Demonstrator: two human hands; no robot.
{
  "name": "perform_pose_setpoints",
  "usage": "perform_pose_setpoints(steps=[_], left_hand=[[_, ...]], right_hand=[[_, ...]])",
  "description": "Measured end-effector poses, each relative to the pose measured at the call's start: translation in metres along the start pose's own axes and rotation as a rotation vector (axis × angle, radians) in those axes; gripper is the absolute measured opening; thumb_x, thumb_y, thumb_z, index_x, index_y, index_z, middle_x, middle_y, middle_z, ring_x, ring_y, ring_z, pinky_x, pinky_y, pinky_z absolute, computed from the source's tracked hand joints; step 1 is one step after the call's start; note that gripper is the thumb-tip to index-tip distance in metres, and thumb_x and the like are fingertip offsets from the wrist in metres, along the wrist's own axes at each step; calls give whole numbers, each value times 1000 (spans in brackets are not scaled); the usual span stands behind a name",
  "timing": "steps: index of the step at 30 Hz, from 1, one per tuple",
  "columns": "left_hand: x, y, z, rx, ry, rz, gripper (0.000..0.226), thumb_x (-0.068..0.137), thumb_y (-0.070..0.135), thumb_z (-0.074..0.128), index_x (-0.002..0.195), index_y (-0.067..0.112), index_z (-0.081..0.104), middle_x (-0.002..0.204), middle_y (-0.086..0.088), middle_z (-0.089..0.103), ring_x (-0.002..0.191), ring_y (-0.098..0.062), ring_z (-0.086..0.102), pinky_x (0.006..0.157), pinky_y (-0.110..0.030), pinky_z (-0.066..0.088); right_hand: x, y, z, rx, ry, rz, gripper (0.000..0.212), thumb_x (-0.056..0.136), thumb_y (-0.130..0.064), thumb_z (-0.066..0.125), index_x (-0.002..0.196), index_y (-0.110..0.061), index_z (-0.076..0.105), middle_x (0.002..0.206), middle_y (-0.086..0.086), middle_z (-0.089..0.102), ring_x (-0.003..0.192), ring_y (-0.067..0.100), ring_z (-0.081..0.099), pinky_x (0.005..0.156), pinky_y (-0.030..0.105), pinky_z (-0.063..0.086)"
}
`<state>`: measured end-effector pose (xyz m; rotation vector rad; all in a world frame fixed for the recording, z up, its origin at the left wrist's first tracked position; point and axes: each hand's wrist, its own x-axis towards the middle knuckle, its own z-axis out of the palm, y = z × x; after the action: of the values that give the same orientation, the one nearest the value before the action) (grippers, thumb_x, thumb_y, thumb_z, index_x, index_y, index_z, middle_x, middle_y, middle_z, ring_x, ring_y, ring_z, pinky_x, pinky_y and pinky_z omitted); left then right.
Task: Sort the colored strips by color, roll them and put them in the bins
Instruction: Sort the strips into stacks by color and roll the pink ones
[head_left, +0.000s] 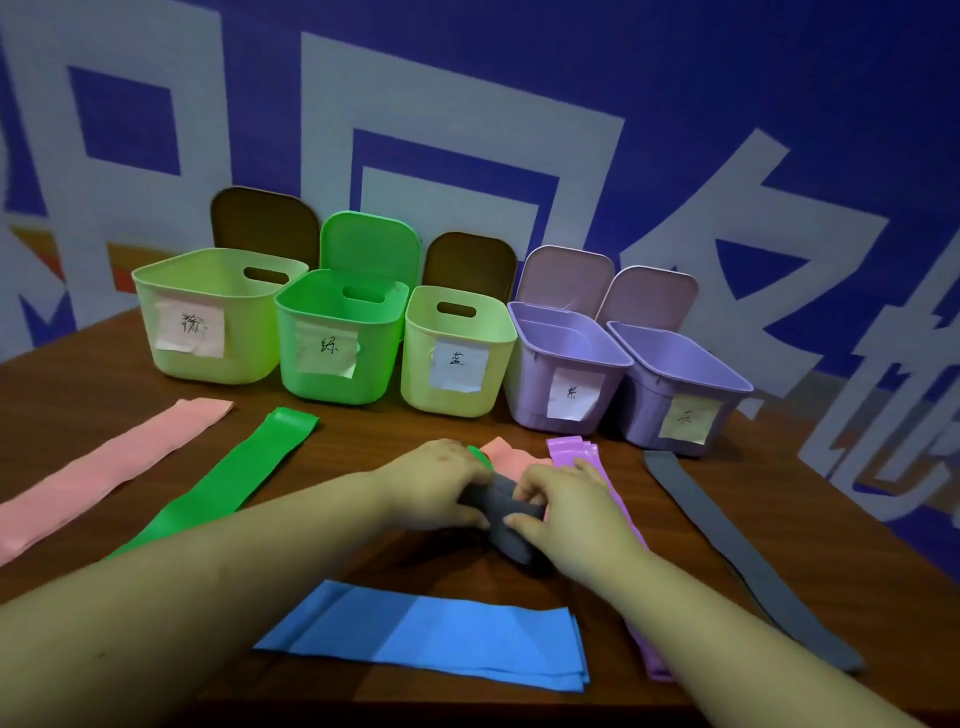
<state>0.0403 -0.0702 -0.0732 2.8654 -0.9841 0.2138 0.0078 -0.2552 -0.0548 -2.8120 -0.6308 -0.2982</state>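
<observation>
My left hand (439, 486) and my right hand (566, 512) both grip a partly rolled grey strip (506, 525) at the table's middle. Beneath and behind the hands lie a pink strip (506, 457), a bit of green strip and a stack of purple strips (576, 452). A long pink strip (104, 473) and a long green strip (234, 478) lie flat at the left. Blue strips (431, 636) are stacked near the front edge. Another grey strip (727, 551) lies flat at the right.
A row of open labelled bins stands at the back: pale green bin (156, 306), bright green bin (291, 332), pale green bin (415, 343), purple bin (524, 353), purple bin (639, 400). Their lids lean against the blue and white wall. The table (78, 384) is brown wood.
</observation>
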Motion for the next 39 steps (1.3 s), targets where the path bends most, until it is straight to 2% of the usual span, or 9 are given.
perform_pose_setpoints(steps=[3, 7, 10, 16, 20, 27, 32, 34, 39], left_hand=[[-11, -9, -7, 40, 9, -44, 29, 87, 42, 61, 95, 14, 59, 96, -9, 65, 94, -28, 57, 85, -33, 40], [-32, -16, -31, -104, 26, -170, 32, 85, 43, 64, 71, 22, 45, 74, 1, 54, 76, -20, 51, 60, -29, 28], [-49, -17, -54, -180, 82, -219, 35, 82, 40, 69, 64, 26, 42, 63, 8, 45, 67, -14, 45, 53, -28, 28], [-103, -31, -67, -51, 50, -304, 30, 80, 43, 70, 69, 25, 48, 64, 11, 46, 71, -15, 49, 57, -30, 34], [-138, -40, -52, 25, -29, -433, 28, 82, 44, 67, 79, 22, 50, 73, 6, 47, 84, -20, 54, 61, -29, 31], [-163, -50, -30, -147, -78, -585, 23, 82, 40, 69, 81, 27, 50, 88, 5, 52, 87, -14, 50, 67, -27, 36], [-171, -60, -44, -215, 35, -629, 20, 79, 39, 72, 86, 27, 58, 92, 2, 60, 89, -17, 55, 74, -32, 44], [-173, -62, -48, -227, 36, -646, 19, 79, 38, 73, 86, 27, 59, 92, 1, 62, 88, -17, 55, 76, -33, 45], [-174, -50, -38, -134, -110, -640, 23, 82, 41, 68, 85, 22, 54, 87, 3, 52, 85, -15, 48, 65, -29, 33]], right_hand=[[2, -1, -19, -121, 6, -67, 15, 85, -41, 62, 94, -34, 52, 102, -4, 62, 111, 15, 47, 116, 29, 8], [1, -2, -41, -259, -54, -128, 32, 87, -49, 56, 113, -30, 60, 99, -3, 55, 109, 18, 44, 101, 31, 30], [-5, -7, -44, -283, -106, -155, 33, 88, -51, 54, 113, -30, 59, 92, -4, 44, 106, 21, 43, 91, 31, 33], [-15, -29, -16, -305, -212, -175, 28, 85, -47, 61, 102, -26, 61, 110, 4, 54, 110, 24, 44, 90, 31, 31], [-11, -40, 0, -385, -216, -171, 35, 87, -41, 59, 118, -26, 55, 123, 7, 52, 119, 27, 42, 99, 35, 31], [-1, -44, -5, -543, -163, -194, 28, 91, -36, 54, 116, -26, 61, 121, 6, 57, 121, 24, 43, 111, 34, 19], [-1, -40, -32, -410, -131, -165, 29, 92, -43, 52, 113, -25, 59, 109, 2, 64, 103, 22, 55, 85, 34, 45], [-6, -39, -32, -380, -177, -146, 29, 93, -41, 52, 115, -23, 57, 111, 2, 63, 102, 22, 56, 73, 29, 40], [-24, -29, -3, -267, -350, -33, 24, 92, -38, 56, 111, -23, 58, 109, 3, 64, 96, 22, 55, 74, 29, 41]])
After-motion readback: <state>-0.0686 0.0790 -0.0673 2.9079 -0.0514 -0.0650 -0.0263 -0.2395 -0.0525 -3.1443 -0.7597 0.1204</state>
